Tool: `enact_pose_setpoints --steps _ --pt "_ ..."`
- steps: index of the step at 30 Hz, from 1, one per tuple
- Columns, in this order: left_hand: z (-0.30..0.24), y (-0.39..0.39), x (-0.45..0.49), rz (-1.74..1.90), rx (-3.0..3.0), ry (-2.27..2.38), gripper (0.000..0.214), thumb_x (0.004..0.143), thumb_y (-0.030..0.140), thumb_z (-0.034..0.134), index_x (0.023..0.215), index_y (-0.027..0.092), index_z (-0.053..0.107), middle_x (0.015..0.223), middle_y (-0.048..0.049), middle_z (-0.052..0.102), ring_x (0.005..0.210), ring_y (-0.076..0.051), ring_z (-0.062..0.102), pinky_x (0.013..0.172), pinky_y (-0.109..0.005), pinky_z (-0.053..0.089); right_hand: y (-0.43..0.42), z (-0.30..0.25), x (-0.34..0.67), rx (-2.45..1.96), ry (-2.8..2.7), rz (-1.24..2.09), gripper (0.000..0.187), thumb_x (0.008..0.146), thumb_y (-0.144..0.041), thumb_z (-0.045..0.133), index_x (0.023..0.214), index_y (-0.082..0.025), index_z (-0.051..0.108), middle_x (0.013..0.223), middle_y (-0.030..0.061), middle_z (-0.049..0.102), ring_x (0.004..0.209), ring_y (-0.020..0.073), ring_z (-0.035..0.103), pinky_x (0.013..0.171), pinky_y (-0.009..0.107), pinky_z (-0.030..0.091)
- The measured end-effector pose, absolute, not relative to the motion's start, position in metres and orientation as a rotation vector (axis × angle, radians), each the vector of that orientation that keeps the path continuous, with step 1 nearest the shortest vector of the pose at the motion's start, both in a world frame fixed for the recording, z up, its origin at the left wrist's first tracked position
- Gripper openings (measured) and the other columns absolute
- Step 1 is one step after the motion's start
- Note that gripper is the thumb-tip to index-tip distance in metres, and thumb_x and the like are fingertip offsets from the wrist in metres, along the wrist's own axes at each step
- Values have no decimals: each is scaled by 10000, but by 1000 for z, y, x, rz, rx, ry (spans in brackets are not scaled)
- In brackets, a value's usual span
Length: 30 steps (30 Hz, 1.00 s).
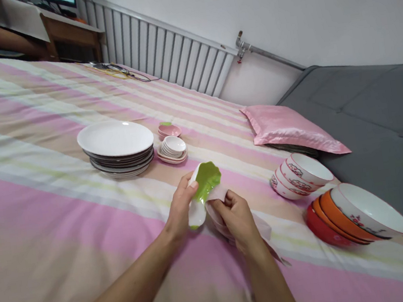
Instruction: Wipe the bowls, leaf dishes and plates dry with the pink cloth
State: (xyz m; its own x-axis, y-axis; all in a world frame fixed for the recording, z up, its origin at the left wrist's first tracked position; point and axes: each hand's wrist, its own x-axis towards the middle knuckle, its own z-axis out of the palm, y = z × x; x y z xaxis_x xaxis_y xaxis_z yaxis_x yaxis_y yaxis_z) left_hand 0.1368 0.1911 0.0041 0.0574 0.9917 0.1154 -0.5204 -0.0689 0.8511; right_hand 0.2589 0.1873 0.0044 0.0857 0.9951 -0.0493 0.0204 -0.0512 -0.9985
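Observation:
My left hand (pixel 179 205) is closed on a small green and white dish with a wavy, leaf-like edge (pixel 208 176), tilted up above the bed. A pale cloth (pixel 261 226) is pinched in my right hand (pixel 236 216), and one part of it touches the dish's lower right side. The rest of the cloth hangs below that hand. Beyond my left hand stands a stack of plates (pixel 115 139), white on top. Beside it are small white dishes (pixel 174 146) nested on shallow ones, and pink dishes (pixel 169 130) with a green tip.
To the right stand stacked white patterned bowls (pixel 298 177) and larger red, orange and white bowls (pixel 364 213). A pink pillow (pixel 288 126) leans near the grey headboard (pixel 367 102). Cables (pixel 123 72) lie by the radiator (pixel 156 42). A person's limb (pixel 17 42) shows near the desk.

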Motion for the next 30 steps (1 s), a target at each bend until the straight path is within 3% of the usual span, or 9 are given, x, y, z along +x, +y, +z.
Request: enact_pose_setpoints --steps 6,13,21,30 --pt "2 191 137 1401 1015 718 446 860 430 490 1260 234 481 1171 -51 590 1038 -227 546 863 -320 415 186 4 256 -1191 -1120 1238 375 695 -374 691 977 -135 625 907 72 697 769 173 630 702 276 476" --pt "-1 189 138 1385 1149 721 442 867 431 485 1254 218 460 1275 -67 535 1128 -242 501 941 -345 378 184 3 254 -1229 -1154 1368 360 692 -375 707 951 -136 632 864 59 690 719 160 609 653 259 462" --pt "-4 192 138 1343 1145 669 498 868 413 497 1320 210 446 1291 -71 547 1146 -250 508 910 -328 409 192 -7 259 -1141 -1116 1238 337 743 -386 672 974 -145 626 939 79 686 860 205 622 778 327 478" --pt "0 195 136 1227 1107 638 499 880 430 453 1318 193 478 1318 -90 539 1206 -278 483 1003 -388 374 197 -21 263 -1230 -998 1135 335 730 -418 668 940 -160 624 859 46 685 776 179 618 701 294 479"
